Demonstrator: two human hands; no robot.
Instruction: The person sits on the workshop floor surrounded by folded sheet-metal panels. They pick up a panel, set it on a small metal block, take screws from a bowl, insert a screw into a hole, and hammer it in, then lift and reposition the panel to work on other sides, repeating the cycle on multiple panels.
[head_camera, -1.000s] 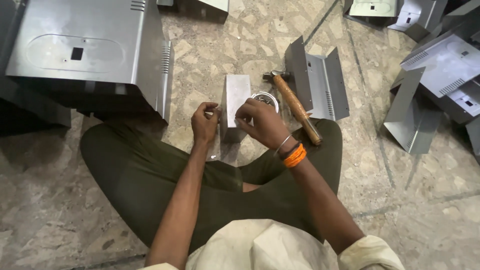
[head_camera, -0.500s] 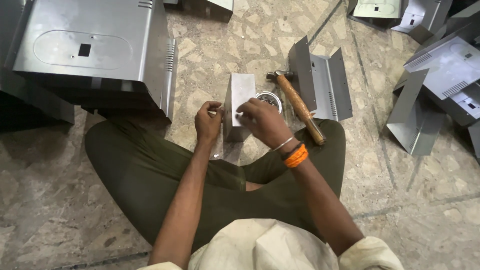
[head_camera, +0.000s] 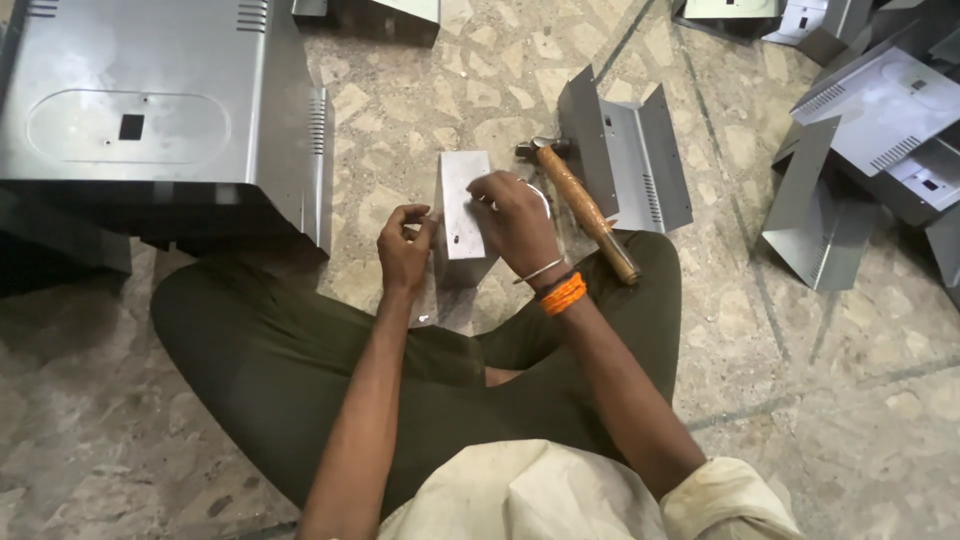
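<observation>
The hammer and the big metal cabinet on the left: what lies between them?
In the head view, the small metal bracket and both hands, left and right, lie between hammer and cabinet.

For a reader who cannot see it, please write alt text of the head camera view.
Seen from above, a person sitting cross-legged on a stone floor holds a small bent sheet-metal piece with the left hand and right hand. A wooden-handled hammer lies beside the right hand, and grey sheet-metal housings lie around.
</observation>
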